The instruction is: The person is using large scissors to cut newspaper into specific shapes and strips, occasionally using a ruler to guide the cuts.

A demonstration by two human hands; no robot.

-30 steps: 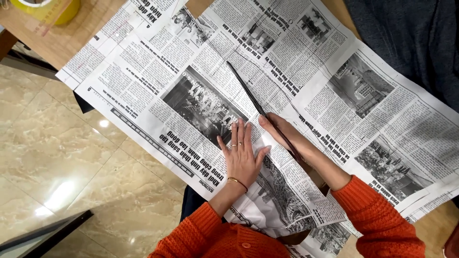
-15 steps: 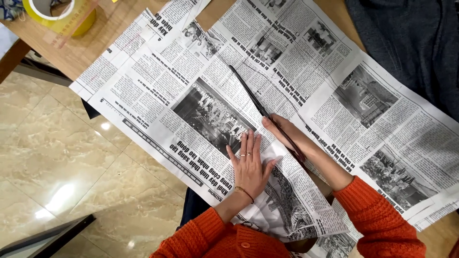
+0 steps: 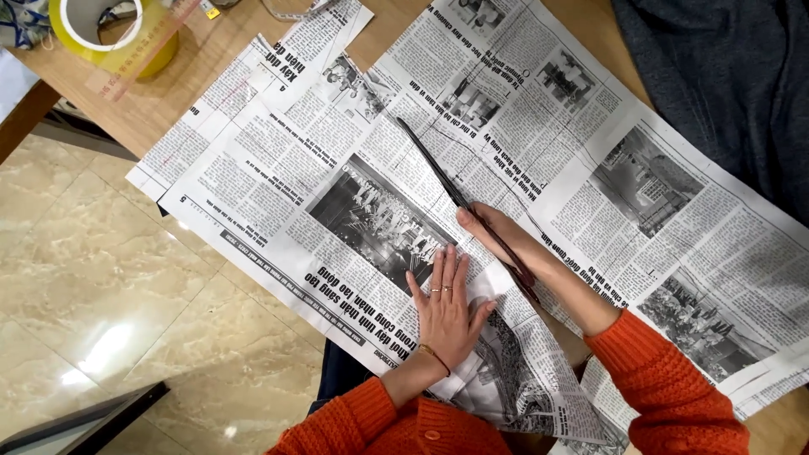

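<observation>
Large newspaper sheets (image 3: 590, 135) lie spread across a wooden table (image 3: 168, 101). My left hand (image 3: 447, 307) presses flat on the paper near its front edge, fingers together, just below a dark printed photo. My right hand (image 3: 493, 232) grips a long, thin dark blade (image 3: 430, 164), apparently long scissors. It lies diagonally on the paper with its tip pointing to the far left. Both of my sleeves are orange knit. Part of the tool's rear end is hidden under my right hand and wrist.
A yellow tape roll (image 3: 109, 34) and a clear ruler (image 3: 156, 38) sit at the table's far left corner. A dark blue-grey cloth (image 3: 725, 76) covers the far right. Left of the table edge is beige marble floor (image 3: 84, 278).
The view has shifted, so the paper sits lower and further right in frame. Both hands and the blade stay at nearly the same spot on the newspaper.
</observation>
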